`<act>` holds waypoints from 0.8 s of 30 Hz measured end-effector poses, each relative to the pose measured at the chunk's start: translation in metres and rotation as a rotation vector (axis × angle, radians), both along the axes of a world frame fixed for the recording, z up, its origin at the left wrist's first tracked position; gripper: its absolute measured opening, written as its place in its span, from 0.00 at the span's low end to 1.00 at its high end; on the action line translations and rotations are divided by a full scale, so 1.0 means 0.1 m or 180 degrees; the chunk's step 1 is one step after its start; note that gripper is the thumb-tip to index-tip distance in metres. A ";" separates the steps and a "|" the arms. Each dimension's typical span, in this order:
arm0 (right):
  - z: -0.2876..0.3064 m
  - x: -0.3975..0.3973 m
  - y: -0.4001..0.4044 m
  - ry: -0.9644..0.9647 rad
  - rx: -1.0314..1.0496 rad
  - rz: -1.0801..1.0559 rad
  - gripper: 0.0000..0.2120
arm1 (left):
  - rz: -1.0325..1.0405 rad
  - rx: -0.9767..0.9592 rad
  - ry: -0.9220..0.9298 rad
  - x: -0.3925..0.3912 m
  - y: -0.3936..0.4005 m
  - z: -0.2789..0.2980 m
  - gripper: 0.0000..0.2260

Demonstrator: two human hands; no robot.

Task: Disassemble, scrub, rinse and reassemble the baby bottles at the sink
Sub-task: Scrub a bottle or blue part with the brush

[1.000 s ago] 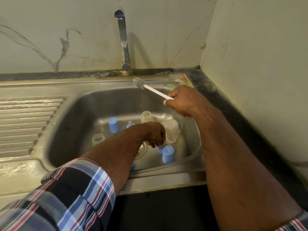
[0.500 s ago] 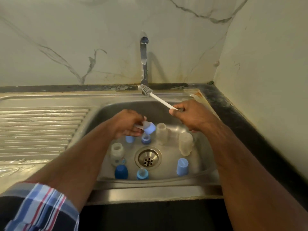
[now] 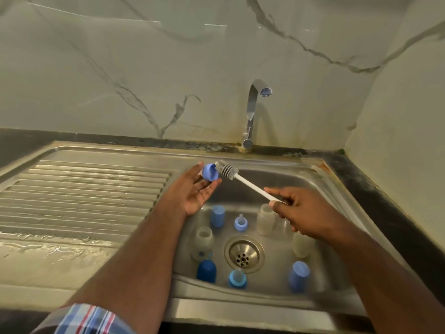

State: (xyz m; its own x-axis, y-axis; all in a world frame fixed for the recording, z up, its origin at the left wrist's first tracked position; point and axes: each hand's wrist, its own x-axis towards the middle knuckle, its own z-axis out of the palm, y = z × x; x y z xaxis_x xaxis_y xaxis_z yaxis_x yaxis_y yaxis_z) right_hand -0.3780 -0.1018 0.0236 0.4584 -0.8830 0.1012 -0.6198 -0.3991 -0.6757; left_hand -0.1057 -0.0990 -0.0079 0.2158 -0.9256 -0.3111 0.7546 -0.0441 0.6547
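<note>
My left hand point(image 3: 196, 189) holds a small blue bottle part point(image 3: 210, 172) at its fingertips, palm up, over the basin's back left corner. My right hand point(image 3: 301, 214) pinches the white handle of a bottle brush point(image 3: 243, 180), whose grey bristle head touches the blue part's open side. Down in the steel sink point(image 3: 320, 186) stand three clear bottle bodies point(image 3: 265, 219) point(image 3: 204, 243) point(image 3: 302, 244), several blue caps point(image 3: 217, 215) point(image 3: 206, 271) point(image 3: 298, 276) and two blue rings with teats point(image 3: 240, 222) point(image 3: 237, 278) around the drain point(image 3: 243, 253).
The faucet point(image 3: 251, 116) rises behind the basin with no water running. A wet ribbed draining board point(image 3: 79, 191) lies to the left. A marble wall stands behind and to the right, with a dark counter strip point(image 3: 375, 196) along the right.
My left hand lifted the blue part out of the basin up to the back left rim. The brush head swung left and now meets the part. The camera tilted up.
</note>
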 end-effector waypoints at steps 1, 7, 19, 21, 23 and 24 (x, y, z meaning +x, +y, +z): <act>-0.01 0.01 0.00 0.0085 -0.0114 -0.0017 0.17 | 0.0026 -0.0073 0.0057 0.01 -0.01 0.01 0.15; -0.05 0.12 0.00 0.0821 -0.0900 -0.0092 0.20 | -0.0160 0.0114 -0.0352 -0.05 -0.02 0.00 0.12; 0.10 0.33 0.15 0.0855 -0.0413 0.0046 0.19 | -0.0073 0.0006 -0.0531 -0.07 -0.03 0.03 0.12; 0.10 0.29 0.16 0.0496 -0.0165 0.0030 0.18 | -0.0058 -0.0073 -0.0474 -0.07 -0.03 0.04 0.14; 0.08 0.29 0.17 0.0504 -0.0276 -0.0152 0.18 | -0.0052 -0.0124 -0.0398 -0.06 -0.04 0.03 0.15; 0.07 0.30 0.17 0.0641 -0.0421 -0.0256 0.19 | -0.0074 -0.0146 -0.0377 -0.06 -0.03 0.03 0.14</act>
